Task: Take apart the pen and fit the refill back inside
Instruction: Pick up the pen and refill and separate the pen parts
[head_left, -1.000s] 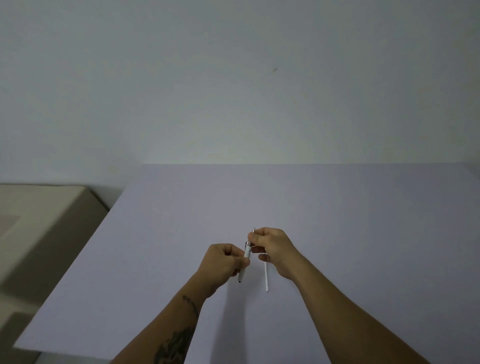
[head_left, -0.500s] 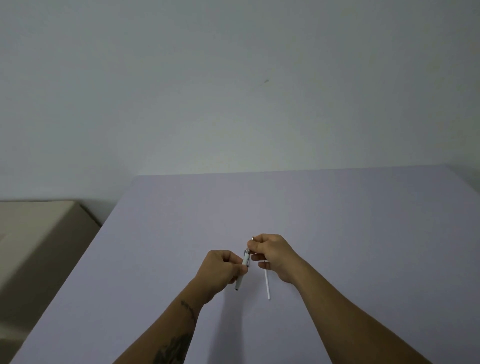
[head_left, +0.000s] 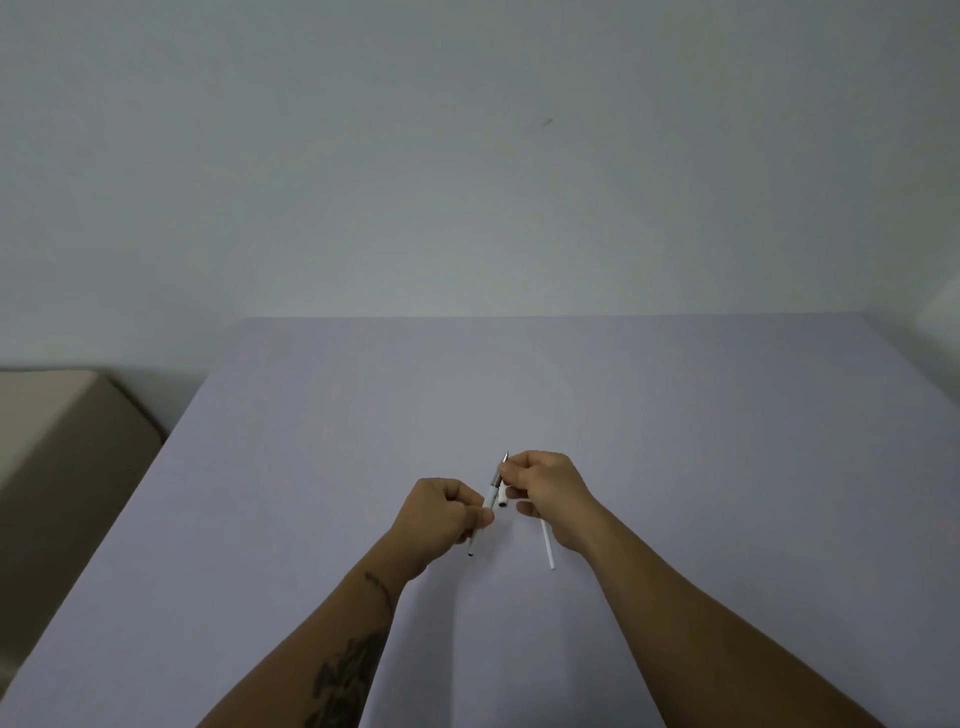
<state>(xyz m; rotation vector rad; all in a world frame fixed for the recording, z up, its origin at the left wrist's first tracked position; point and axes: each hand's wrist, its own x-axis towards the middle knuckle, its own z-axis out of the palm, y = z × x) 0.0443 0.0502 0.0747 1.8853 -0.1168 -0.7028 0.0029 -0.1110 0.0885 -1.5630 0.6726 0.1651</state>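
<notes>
Over the middle of the pale lilac table (head_left: 675, 415), my left hand (head_left: 441, 512) grips the white pen barrel (head_left: 482, 519), whose dark lower end pokes out below the fist. The barrel points up and away toward my right hand (head_left: 545, 488). My right fingers pinch the pen's grey metal tip section (head_left: 503, 464) at the barrel's upper end. A small white piece (head_left: 502, 500) shows just under my right fingers. A thin white refill (head_left: 548, 545) lies on the table beneath my right wrist, partly hidden by it.
A plain grey-white wall rises behind the table's far edge. To the left, lower than the table, stands a beige box-like piece of furniture (head_left: 62, 431). The table's left edge runs diagonally toward me.
Both hands stayed close together around the pen. A gap has opened near the right fingers and a small white piece now shows there. The refill has not moved on the table.
</notes>
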